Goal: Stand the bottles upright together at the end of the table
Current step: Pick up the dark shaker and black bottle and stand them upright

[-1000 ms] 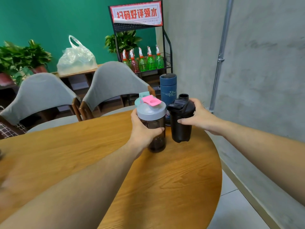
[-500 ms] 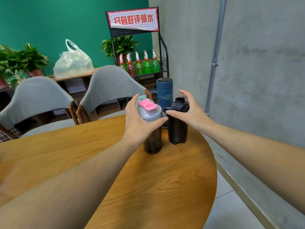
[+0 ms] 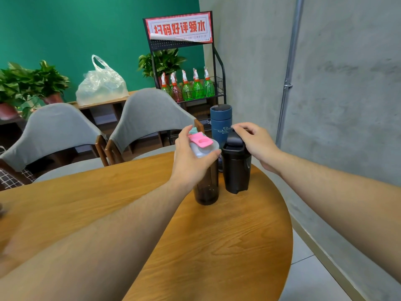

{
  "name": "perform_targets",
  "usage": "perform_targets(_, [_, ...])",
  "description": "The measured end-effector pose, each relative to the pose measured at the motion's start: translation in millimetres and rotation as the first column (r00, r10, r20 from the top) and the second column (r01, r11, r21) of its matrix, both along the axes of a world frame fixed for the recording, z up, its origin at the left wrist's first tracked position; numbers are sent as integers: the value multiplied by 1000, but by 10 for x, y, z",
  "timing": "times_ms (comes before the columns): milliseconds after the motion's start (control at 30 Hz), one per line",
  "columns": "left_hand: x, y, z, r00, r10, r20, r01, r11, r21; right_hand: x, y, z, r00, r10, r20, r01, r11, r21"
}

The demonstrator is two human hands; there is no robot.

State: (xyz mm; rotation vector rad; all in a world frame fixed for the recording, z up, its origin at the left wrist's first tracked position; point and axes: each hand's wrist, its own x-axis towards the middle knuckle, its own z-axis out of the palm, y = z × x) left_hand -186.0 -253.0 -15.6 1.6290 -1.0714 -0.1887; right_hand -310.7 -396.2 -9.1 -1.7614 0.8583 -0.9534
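Observation:
Three bottles stand upright close together at the far right end of the round wooden table. The smoky shaker bottle has a grey lid and a pink flip cap, and my left hand is cupped around that lid. Right beside it stands the black bottle; my right hand lies over its lid with the fingers curled on top. Just behind these two is a blue flask, which neither hand touches.
Two grey-backed chairs stand at the table's far side. Behind them are a black rack with green spray bottles and a plastic bag on a shelf. A concrete wall runs close along the right.
Both hands have slid from the bottles' sides up to their lids, and the grips look looser. The two bottles stand on the table next to the blue flask.

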Motion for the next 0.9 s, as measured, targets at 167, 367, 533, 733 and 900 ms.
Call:
perform_targets(167, [-18,14,26,1000,-1,3,1,1000,12,14,-7,-46,1000,9,-11,-8,999,31])
perform_targets(367, [-37,65,101,999,-7,39,4,997,76,-37,47,28,999,38,-32,-37,999,28])
perform_targets(533, [-57,153,182,998,8,65,-15,994,107,-151,184,134,1000,-7,-17,7,1000,-27])
perform_targets(733, [-30,473,338,995,17,94,-30,990,136,-210,547,427,997,-16,-72,6,989,-146])
perform_targets(900, [48,972,475,996,39,76,-52,982,181,-129,1019,646,993,41,-113,-70,960,-270])
